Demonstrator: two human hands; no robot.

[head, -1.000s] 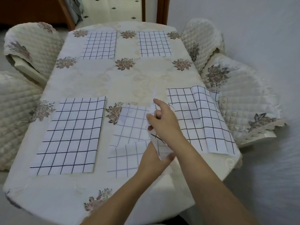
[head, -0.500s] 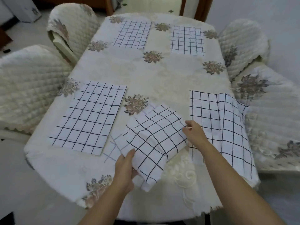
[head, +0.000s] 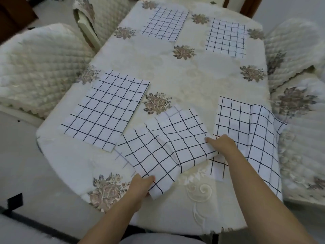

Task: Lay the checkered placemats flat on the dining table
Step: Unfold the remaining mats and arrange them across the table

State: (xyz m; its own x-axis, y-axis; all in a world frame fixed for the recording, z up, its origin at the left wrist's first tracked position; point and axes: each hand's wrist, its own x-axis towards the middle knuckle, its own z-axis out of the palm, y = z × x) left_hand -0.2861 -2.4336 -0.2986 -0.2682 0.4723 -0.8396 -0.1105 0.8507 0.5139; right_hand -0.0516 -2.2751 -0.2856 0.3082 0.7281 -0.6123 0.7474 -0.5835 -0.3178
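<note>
A white placemat with black checks [head: 167, 147] lies rumpled and askew at the table's near middle. My left hand [head: 140, 186] grips its near corner. My right hand [head: 222, 144] holds its right edge, with the index finger pointing left on the cloth. Another placemat [head: 105, 111] lies flat to the left. A third placemat [head: 246, 134] on the right has a fold ridge and hangs over the table edge. Two more lie flat at the far end: far left placemat [head: 165, 23] and far right placemat [head: 226, 38].
The dining table [head: 184, 74] wears a cream cloth with floral patches. Quilted chairs crowd both sides: left chair [head: 38, 71], far left chair [head: 102, 16], right chair [head: 299, 138], far right chair [head: 290, 46]. Bare floor [head: 26, 164] shows at lower left.
The middle placemat has been unfolded from a raised bundle and spread wider over the table. My hands have moved apart to its near corner and right edge. The view has shifted.
</note>
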